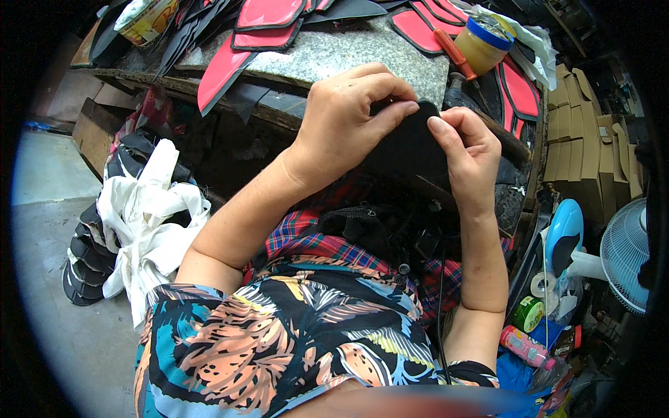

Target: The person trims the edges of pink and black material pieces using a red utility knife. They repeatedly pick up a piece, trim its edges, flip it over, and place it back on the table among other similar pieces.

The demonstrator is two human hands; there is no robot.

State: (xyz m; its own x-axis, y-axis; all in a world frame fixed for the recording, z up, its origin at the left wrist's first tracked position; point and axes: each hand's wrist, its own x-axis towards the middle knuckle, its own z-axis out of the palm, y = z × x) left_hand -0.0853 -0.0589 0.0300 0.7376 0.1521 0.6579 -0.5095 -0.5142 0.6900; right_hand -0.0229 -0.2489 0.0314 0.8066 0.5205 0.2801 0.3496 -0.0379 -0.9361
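Note:
Between my two hands, just off the front edge of the worktop, is a dark flat piece (410,145) with a rounded top, like a black shoe-upper piece. My left hand (359,115) pinches its upper left edge between thumb and fingers. On its right edge, my right hand (465,150) grips with thumb against curled fingers. The lower part of the piece blends into the dark space below. Beyond my left hand, red padded pieces with black edging (266,26) lie piled on the stone slab (331,56).
Right of the slab are a screwdriver with a red handle (454,52), a glue jar with a blue rim (486,43) and more red pieces (519,90). White cloth (150,216) hangs at the left. A fan (627,254) and stacked cardboard (575,139) stand at the right.

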